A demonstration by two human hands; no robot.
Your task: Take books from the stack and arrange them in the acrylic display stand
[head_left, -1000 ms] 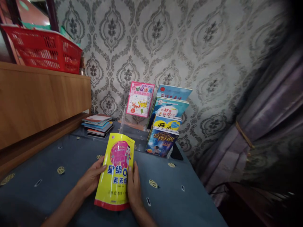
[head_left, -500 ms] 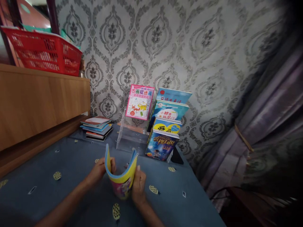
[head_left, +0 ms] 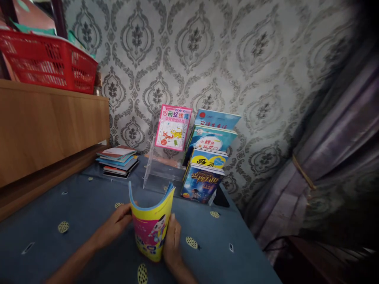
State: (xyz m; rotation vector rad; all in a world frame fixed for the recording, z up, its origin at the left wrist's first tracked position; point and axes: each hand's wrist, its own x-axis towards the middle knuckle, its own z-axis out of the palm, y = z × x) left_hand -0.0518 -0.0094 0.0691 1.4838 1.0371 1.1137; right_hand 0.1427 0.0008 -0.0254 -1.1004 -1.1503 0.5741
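Note:
A thin book [head_left: 149,230] with a yellow and pink cover, showing a cartoon figure, stands upright in front of me, bent into a curve with its cover toward me. My left hand [head_left: 120,221] grips its left edge, the fingertips partly hidden behind it. Along the right edge, my right hand [head_left: 172,240] holds it with the thumb pointing up. Beyond the book is a clear plastic display rack [head_left: 161,175]. A pink picture book [head_left: 173,128] leans in its upper left, and several books, with a dark blue book [head_left: 203,183] foremost, fill its right side in tiers.
A stack of books [head_left: 117,161] lies left of the rack on the blue patterned cloth [head_left: 89,213]. A wooden cabinet [head_left: 53,126] bearing a red basket [head_left: 50,61] borders the left. Patterned wallpaper rises behind; a grey curtain [head_left: 284,205] hangs at the right. Some dark flat object [head_left: 221,197] sits beside the rack.
The book has tilted so more of its front cover faces me, and its curve has opened wider. Both hands still hold its sides and have moved slightly lower.

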